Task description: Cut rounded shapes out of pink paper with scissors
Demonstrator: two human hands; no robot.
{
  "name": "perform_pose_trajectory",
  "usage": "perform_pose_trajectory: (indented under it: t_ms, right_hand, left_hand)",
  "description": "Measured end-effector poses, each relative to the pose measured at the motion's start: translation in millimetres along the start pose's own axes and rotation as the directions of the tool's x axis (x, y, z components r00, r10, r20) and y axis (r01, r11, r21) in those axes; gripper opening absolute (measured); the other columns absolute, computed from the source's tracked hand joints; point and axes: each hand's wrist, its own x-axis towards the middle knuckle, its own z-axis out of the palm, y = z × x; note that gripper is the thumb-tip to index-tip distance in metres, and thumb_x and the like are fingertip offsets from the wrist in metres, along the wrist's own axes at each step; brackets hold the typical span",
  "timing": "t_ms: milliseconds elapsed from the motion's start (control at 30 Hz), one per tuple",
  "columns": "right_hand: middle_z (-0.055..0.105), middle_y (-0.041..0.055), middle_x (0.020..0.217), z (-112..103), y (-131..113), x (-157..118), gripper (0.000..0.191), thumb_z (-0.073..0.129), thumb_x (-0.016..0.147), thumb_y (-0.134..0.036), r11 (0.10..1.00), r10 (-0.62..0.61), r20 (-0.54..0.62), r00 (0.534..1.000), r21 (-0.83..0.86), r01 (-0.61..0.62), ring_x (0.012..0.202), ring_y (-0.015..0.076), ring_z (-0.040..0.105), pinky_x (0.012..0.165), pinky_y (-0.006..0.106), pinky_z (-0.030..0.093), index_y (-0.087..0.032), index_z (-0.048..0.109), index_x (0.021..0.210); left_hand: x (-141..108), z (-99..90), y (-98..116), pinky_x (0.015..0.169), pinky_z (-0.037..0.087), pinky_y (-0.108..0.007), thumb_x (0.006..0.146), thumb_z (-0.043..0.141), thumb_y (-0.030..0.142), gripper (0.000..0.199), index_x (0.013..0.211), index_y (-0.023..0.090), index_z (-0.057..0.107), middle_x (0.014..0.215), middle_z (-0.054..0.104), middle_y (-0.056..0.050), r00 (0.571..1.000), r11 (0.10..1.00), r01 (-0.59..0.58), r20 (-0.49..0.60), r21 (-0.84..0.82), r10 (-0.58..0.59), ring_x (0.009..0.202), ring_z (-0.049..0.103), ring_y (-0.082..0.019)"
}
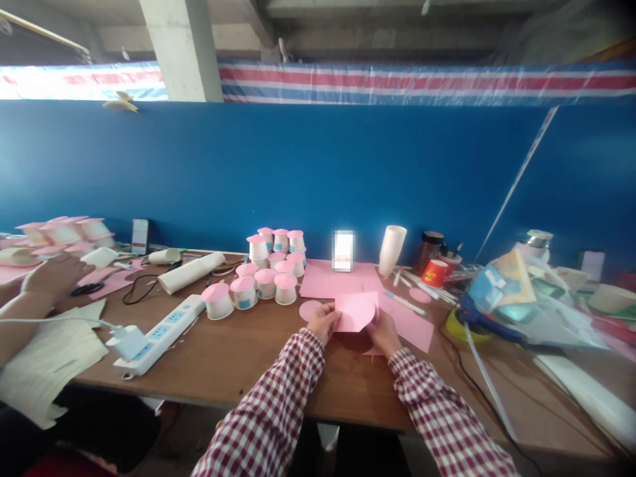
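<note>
A piece of pink paper [354,313], partly cut along a curve on its right side, is held up over the table. My left hand [324,321] pinches its left edge between thumb and fingers. At the paper's right edge is my right hand [383,333], closed, its fingertips partly hidden; something small and dark shows there, too unclear to name. A pink paper disc [311,311] lies just left of my left hand. Behind the paper lies a large pink sheet [318,281], and another pink sheet [415,328] sits to the right with a pen [410,306] beside it.
Several white paper cups with pink tops [267,283] stand left of centre. A power strip [166,334] lies nearer the front left. Stacked cups [392,250], a red cup [434,272], a blue glue gun [484,319] and plastic bags are rightward. Another person's hand [59,281] works far left.
</note>
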Motion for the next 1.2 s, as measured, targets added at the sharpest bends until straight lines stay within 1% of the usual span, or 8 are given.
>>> perform_pose_trajectory:
  t_ms: [67, 200, 400, 567, 800, 967, 1200]
  right_hand:
    - [0.07, 0.0088, 0.083, -0.2, -0.4, -0.1, 0.032, 0.053, 0.069, -0.013, 1.0, 0.005, 0.0, 1.0, -0.003, -0.005, 0.08, 0.0235, 0.064, 0.068, 0.028, 0.046, -0.014, 0.064, 0.098]
    - [0.071, 0.0087, 0.082, -0.9, -1.4, -0.5, 0.032, 0.053, 0.069, -0.013, 1.0, 0.006, 0.0, 1.0, -0.003, -0.006, 0.08, 0.0236, 0.064, 0.069, 0.028, 0.046, -0.014, 0.065, 0.099]
    - [0.071, 0.0093, 0.085, -0.6, -0.1, -0.5, 0.033, 0.053, 0.069, -0.014, 1.0, -0.022, -0.001, 1.0, 0.003, 0.022, 0.081, 0.0238, 0.064, 0.069, 0.029, 0.046, -0.014, 0.064, 0.1]
    - [0.071, 0.0086, 0.084, 0.6, 2.4, -0.1, 0.032, 0.054, 0.069, -0.014, 1.0, -0.018, 0.0, 1.0, 0.008, 0.018, 0.08, 0.0237, 0.064, 0.07, 0.029, 0.046, -0.015, 0.065, 0.099]
    - [0.071, 0.0095, 0.088, 1.4, 2.8, 0.0, 0.032, 0.055, 0.068, -0.014, 1.0, -0.02, -0.013, 1.0, 0.0, 0.02, 0.083, 0.0246, 0.064, 0.071, 0.029, 0.047, -0.015, 0.065, 0.099]
    - [0.071, 0.0089, 0.087, 0.9, 1.4, -0.4, 0.033, 0.055, 0.067, -0.012, 1.0, -0.021, -0.015, 1.0, 0.004, 0.021, 0.083, 0.0245, 0.064, 0.071, 0.03, 0.047, -0.015, 0.065, 0.098]
    - [0.071, 0.0103, 0.089, 0.3, 0.7, -0.6, 0.032, 0.054, 0.069, -0.013, 1.0, -0.02, -0.01, 1.0, 0.005, 0.02, 0.082, 0.0241, 0.065, 0.071, 0.029, 0.047, -0.014, 0.065, 0.098]
  left_hand:
    - [-1.3, 0.9, 1.6, 0.052, 0.043, -0.023, 0.051, 0.079, 0.024, 0.044, 0.089, 0.009, 0.064, 0.067, 0.065, -0.006, 1.0, 1.0, 0.005, 0.012, -0.002, -0.005, 0.055, 0.058, -0.012]
    - [-5.1, 2.7, 6.5, 0.059, 0.047, -0.025, 0.053, 0.079, 0.023, 0.046, 0.093, 0.008, 0.063, 0.07, 0.067, -0.007, 0.998, 1.0, 0.013, 0.068, -0.008, -0.013, 0.063, 0.063, -0.016]
    - [-7.5, 4.5, 9.4, 0.059, 0.048, -0.025, 0.053, 0.08, 0.023, 0.045, 0.093, 0.008, 0.064, 0.071, 0.068, -0.008, 0.997, 1.0, 0.016, 0.069, -0.011, -0.015, 0.064, 0.063, -0.016]
    - [-8.2, 5.7, 9.8, 0.058, 0.048, -0.025, 0.052, 0.08, 0.023, 0.044, 0.091, 0.009, 0.064, 0.071, 0.068, -0.008, 0.998, 1.0, 0.013, 0.067, -0.022, -0.011, 0.064, 0.064, -0.017]
    - [-7.9, 5.1, 9.5, 0.058, 0.047, -0.025, 0.052, 0.08, 0.023, 0.046, 0.093, 0.008, 0.065, 0.069, 0.068, -0.009, 0.998, 1.0, 0.018, 0.062, -0.017, -0.017, 0.065, 0.064, -0.017]
    - [-7.5, 4.7, 8.9, 0.06, 0.048, -0.026, 0.052, 0.08, 0.023, 0.046, 0.093, 0.008, 0.065, 0.068, 0.067, -0.008, 0.997, 1.0, 0.005, 0.076, -0.031, -0.003, 0.065, 0.064, -0.018]
    - [-7.3, 4.1, 9.0, 0.06, 0.048, -0.026, 0.052, 0.08, 0.025, 0.047, 0.094, 0.009, 0.065, 0.069, 0.067, -0.008, 0.997, 1.0, 0.009, 0.071, -0.004, -0.009, 0.068, 0.064, -0.019]
